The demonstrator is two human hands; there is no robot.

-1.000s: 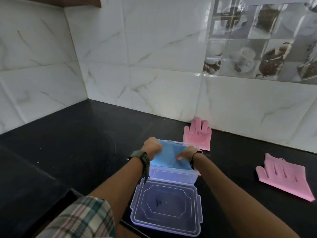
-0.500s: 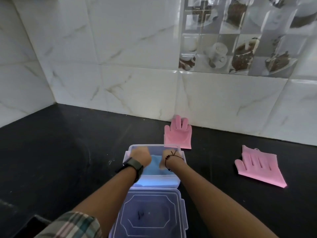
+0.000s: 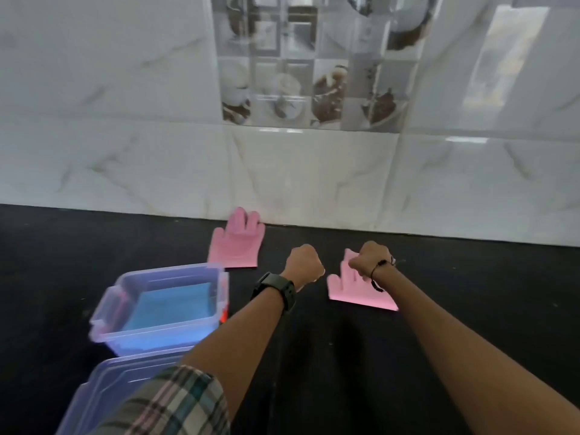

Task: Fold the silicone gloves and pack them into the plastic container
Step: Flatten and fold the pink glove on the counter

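Reaching out over the black countertop (image 3: 470,277), both arms stretch toward the back wall. The right hand (image 3: 368,259) is curled over the top of a pink silicone glove (image 3: 354,291) that lies flat, well in from the back edge of the countertop. The hand touches the glove's finger end, but the picture is too blurry to tell if it is really pinching it. A thin dark bracelet (image 3: 378,271) goes around that wrist. The left hand (image 3: 304,262) is closed in a loose fist with nothing in it, just beside the glove on its left side. A dark watch (image 3: 277,291) sits on that wrist, and a plaid sleeve (image 3: 175,403) shows lower down. A second pink silicone glove (image 3: 235,243) lies flat at the back edge, its fingers pointing at the white tiled wall (image 3: 125,167). The clear plastic container (image 3: 103,321) sits to the left of the arms, open, with a folded blue glove (image 3: 175,304) lying inside it. The container's lid (image 3: 103,384) rests flat just in front of it, near the front edge.
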